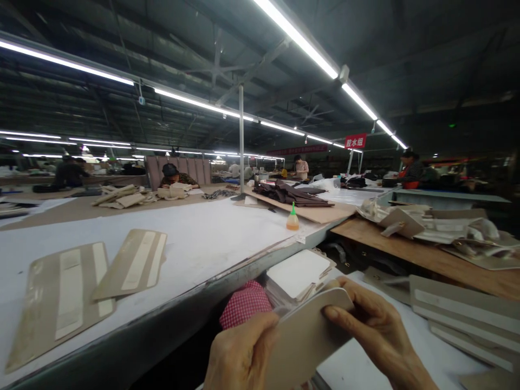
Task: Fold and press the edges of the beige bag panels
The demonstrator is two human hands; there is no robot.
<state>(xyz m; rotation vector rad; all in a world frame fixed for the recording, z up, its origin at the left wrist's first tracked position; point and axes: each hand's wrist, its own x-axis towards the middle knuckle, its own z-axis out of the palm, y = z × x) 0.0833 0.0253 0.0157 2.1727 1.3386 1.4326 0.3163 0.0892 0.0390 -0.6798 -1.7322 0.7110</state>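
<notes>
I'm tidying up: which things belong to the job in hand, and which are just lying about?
Likely the job's:
held beige panel
white-topped stack
beige panels with pale strips, at right

Probably lying about:
dark brown pieces
far beige pile

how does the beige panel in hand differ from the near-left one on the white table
The held panel is raised and tilted; the near-left panel lies on the white table. The held panel's visible face is plain, while the near-left panel shows two pale strips. Both are beige.
</notes>
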